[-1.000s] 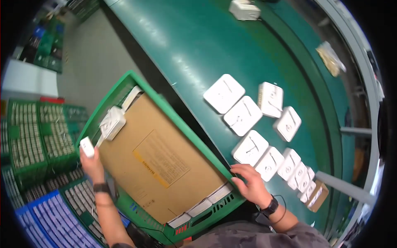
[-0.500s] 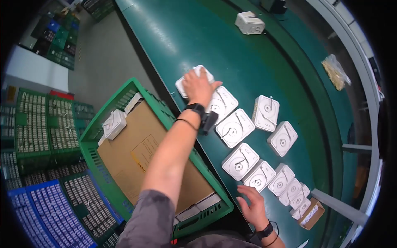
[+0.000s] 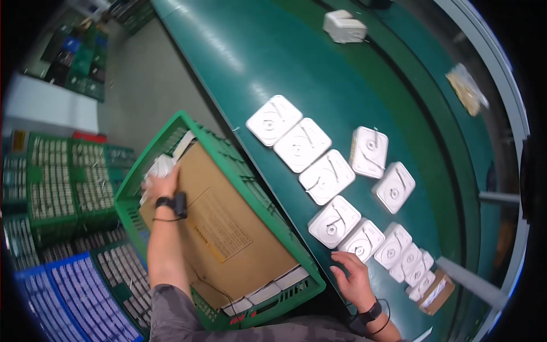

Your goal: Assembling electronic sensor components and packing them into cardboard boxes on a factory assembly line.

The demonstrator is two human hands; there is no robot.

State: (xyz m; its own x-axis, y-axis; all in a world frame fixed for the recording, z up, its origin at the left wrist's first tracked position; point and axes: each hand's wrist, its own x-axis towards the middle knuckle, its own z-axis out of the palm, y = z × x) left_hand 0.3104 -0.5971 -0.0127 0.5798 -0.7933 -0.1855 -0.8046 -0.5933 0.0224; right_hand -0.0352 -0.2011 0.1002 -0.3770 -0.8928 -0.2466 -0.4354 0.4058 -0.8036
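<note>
My left hand (image 3: 162,185) is in the green crate (image 3: 182,122), its fingers around a small white box-shaped device (image 3: 163,164) at the crate's far left corner. A large sheet of brown cardboard (image 3: 222,228) covers most of the crate. My right hand (image 3: 353,278) rests at the bench's near edge, thumb and fingers apart, holding nothing. Just beyond its fingertips lies a white square device (image 3: 361,241) with a round mark and a short dark cable on top. Several like it form a diagonal row, ending at the far left with another white device (image 3: 273,119).
Two more white devices (image 3: 369,150) lie right of the row. On the green bench (image 3: 256,57) are also a white unit (image 3: 345,27) at the back, a brown carton (image 3: 437,293) and a plastic bag (image 3: 467,91). Stacked crates of small parts (image 3: 85,296) stand at left.
My left hand has left the far white devices on the bench and moved left and nearer, onto the device in the crate. My right hand has barely moved.
</note>
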